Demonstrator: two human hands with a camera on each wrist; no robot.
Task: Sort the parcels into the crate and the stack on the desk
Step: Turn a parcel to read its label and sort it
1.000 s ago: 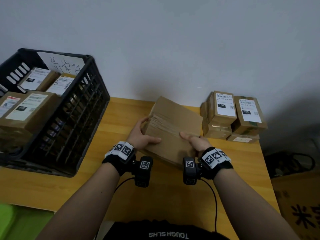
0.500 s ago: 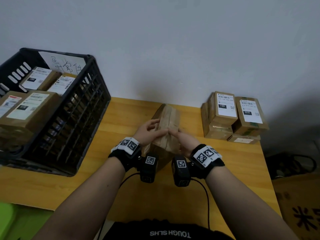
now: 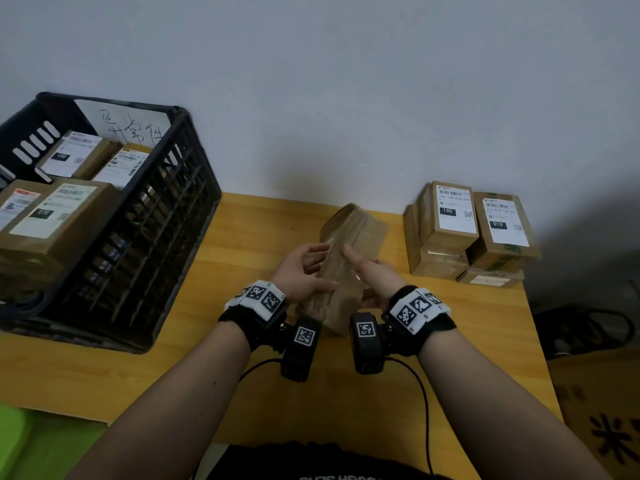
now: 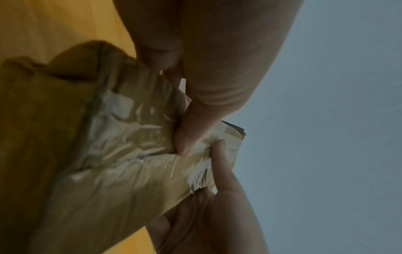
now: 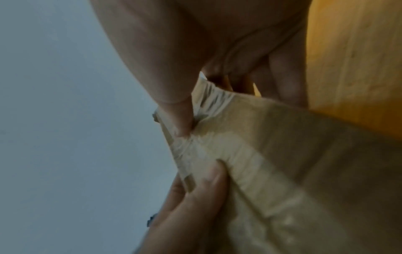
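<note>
A brown taped parcel [image 3: 353,237] stands tilted on its narrow side on the wooden desk [image 3: 242,237], with no label showing. My left hand [image 3: 313,263] grips its left side, thumb across the near face. My right hand [image 3: 356,268] grips its right side, thumb on top. Up close, my left hand [image 4: 180,120] pinches the crinkled tape on the parcel [image 4: 130,154]. My right hand [image 5: 195,103] pinches the same end of the parcel [image 5: 282,154]. The black crate [image 3: 166,209] at the left holds several labelled parcels. The parcel stack [image 3: 464,233] sits at the back right.
A handwritten paper sign [image 3: 128,126] leans inside the crate's far wall. The grey wall stands right behind the desk. Off the desk's right edge are a cardboard box [image 3: 602,410] and dark cables [image 3: 585,327] on the floor. Something green [image 3: 20,441] lies lower left.
The parcel has been turned from broad face up onto its narrow side. Both hands have drawn closer together and shifted their hold on it.
</note>
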